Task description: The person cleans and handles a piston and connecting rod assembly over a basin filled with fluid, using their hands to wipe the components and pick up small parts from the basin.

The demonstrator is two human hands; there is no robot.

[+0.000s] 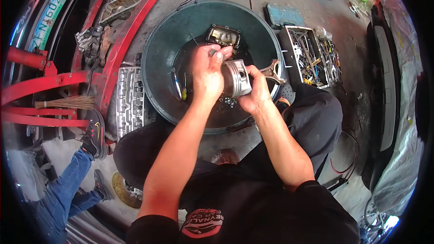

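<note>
Over a large green tub of dark liquid, my right hand grips a metal piston, its connecting rod sticking out rightward. My left hand is raised beside the piston's left end, fingers curled and thumb pressed in; something small and dark at its fingertips is too small to name. Just beyond the hands lies an oily metal housing in the tub. A yellow-handled tool rests in the tub left of my left hand, and small metal parts lie below the piston.
A cylinder head lies left of the tub, among red steel frames and a stick broom. A metal toolbox and teal case are to the right. Another person's jeans-clad legs reach in at lower left.
</note>
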